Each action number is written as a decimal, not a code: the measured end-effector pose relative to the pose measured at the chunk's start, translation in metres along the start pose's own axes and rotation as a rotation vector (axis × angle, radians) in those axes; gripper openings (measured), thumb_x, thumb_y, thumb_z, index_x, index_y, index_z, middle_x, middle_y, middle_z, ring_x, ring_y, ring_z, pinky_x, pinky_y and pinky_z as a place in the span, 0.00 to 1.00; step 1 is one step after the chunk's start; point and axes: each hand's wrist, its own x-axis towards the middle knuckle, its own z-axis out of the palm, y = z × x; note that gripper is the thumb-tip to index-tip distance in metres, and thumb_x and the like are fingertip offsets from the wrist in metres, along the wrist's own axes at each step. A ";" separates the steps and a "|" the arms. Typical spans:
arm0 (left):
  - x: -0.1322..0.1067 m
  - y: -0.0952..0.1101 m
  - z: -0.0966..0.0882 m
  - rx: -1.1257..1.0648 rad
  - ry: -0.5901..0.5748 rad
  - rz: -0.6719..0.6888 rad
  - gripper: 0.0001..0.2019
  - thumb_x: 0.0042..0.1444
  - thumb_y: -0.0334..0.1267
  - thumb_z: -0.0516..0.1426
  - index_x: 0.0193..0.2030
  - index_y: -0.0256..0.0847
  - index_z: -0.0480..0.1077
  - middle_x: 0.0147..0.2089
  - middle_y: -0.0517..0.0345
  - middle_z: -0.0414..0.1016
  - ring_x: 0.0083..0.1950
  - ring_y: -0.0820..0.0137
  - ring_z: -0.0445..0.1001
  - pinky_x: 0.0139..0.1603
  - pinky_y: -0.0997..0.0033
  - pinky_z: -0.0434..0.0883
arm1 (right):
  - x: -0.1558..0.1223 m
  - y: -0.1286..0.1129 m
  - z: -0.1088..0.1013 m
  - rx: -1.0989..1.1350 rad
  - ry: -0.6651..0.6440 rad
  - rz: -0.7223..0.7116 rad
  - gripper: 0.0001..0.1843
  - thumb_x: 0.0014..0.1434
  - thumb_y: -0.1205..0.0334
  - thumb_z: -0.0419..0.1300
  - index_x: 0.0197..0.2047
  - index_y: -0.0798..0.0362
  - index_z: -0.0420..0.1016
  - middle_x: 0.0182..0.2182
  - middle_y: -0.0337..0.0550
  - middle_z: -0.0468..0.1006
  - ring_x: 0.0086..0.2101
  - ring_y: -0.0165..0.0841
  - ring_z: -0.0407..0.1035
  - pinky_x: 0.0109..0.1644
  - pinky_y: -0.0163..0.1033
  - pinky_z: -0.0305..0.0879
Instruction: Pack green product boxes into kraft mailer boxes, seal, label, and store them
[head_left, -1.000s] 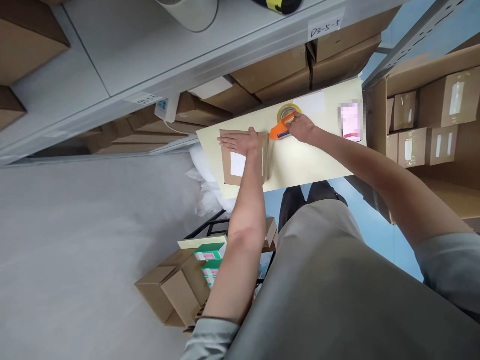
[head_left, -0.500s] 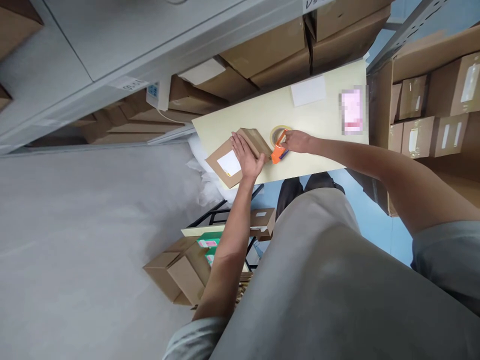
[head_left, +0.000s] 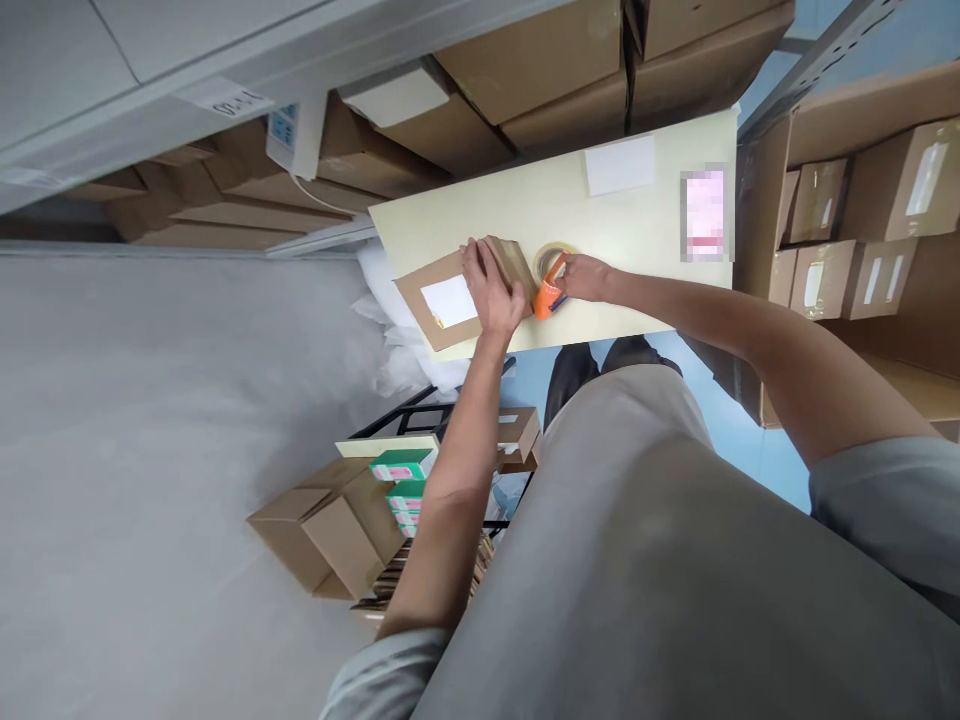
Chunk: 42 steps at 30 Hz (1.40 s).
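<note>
On the cream tabletop (head_left: pixel 622 235) lies a brown cardboard box (head_left: pixel 411 285) with a white label (head_left: pixel 448 300) on its face. My left hand (head_left: pixel 495 295) grips the box near its right side, fingers bent over the top and thumb toward the right edge. Just right of it, my right hand (head_left: pixel 585 277) is closed around an orange tape dispenser (head_left: pixel 549 298) carrying a roll of clear yellowish tape (head_left: pixel 555 250). The dispenser's lower end is at the box's right edge; whether tape is stuck there I cannot make out.
A white paper (head_left: pixel 619 166) and a blurred pink item (head_left: pixel 705 212) lie farther right on the tabletop. Large cartons (head_left: pixel 532 65) line the shelf behind. An open carton (head_left: pixel 765 215) holding smaller boxes stands right. Green boxes (head_left: pixel 403 464) and another open carton (head_left: pixel 322 530) are lower left.
The fingers of my left hand have gone from flat to more bent on the box. My right hand and the tape dispenser have come slightly closer to the box. The camera view has shifted a little.
</note>
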 end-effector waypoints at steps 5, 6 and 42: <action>-0.012 0.009 0.008 -0.014 -0.011 0.045 0.42 0.78 0.56 0.55 0.89 0.31 0.56 0.92 0.31 0.49 0.96 0.50 0.37 0.94 0.44 0.37 | -0.001 -0.045 -0.005 0.069 0.037 0.034 0.32 0.75 0.74 0.47 0.79 0.68 0.65 0.58 0.63 0.89 0.63 0.50 0.81 0.82 0.61 0.55; -0.016 0.011 0.009 -0.014 -0.020 0.048 0.41 0.79 0.57 0.53 0.89 0.33 0.57 0.92 0.32 0.51 0.96 0.50 0.39 0.94 0.43 0.38 | -0.001 -0.054 -0.006 0.090 0.043 0.033 0.31 0.76 0.74 0.46 0.78 0.69 0.65 0.58 0.63 0.89 0.64 0.51 0.80 0.83 0.61 0.54; -0.041 0.021 0.013 0.081 -0.204 0.170 0.32 0.79 0.35 0.45 0.85 0.34 0.66 0.88 0.35 0.61 0.95 0.55 0.44 0.95 0.39 0.37 | -0.022 0.031 -0.052 0.102 0.101 0.430 0.27 0.73 0.60 0.56 0.67 0.65 0.84 0.66 0.69 0.85 0.60 0.56 0.82 0.78 0.68 0.64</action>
